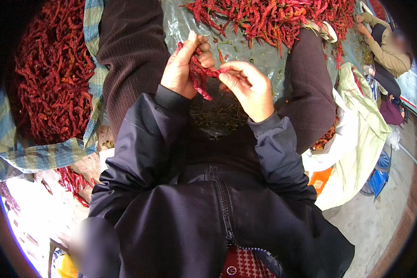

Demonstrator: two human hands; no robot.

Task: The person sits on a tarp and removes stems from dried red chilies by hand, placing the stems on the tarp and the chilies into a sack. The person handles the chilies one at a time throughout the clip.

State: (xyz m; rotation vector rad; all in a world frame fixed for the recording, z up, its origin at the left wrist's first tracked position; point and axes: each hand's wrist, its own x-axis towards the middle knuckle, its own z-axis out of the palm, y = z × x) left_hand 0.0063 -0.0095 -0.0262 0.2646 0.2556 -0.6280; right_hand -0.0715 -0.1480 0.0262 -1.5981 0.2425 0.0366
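Note:
Several dried red chili peppers (202, 78) are bunched in my left hand (182, 66), its thumb pointing up and its fingers curled around them. My right hand (248, 85) pinches the end of one chili between thumb and fingertips, close beside the left. Both hands are raised between my spread knees, over a grey plastic sheet (264, 69). Below them, dark stem scraps (219, 113) lie in the shadow before my lap. Beyond the hands a large heap of red chilies (260, 21) covers the far part of the sheet.
A blue-and-white striped sack (48, 153) full of red chilies (55, 69) stands on my left. Loose chilies (74, 186) lie behind it. On my right are a pale woven sack (361, 139) and a blue wheeled object (378, 173). Another person (385, 45) sits at upper right.

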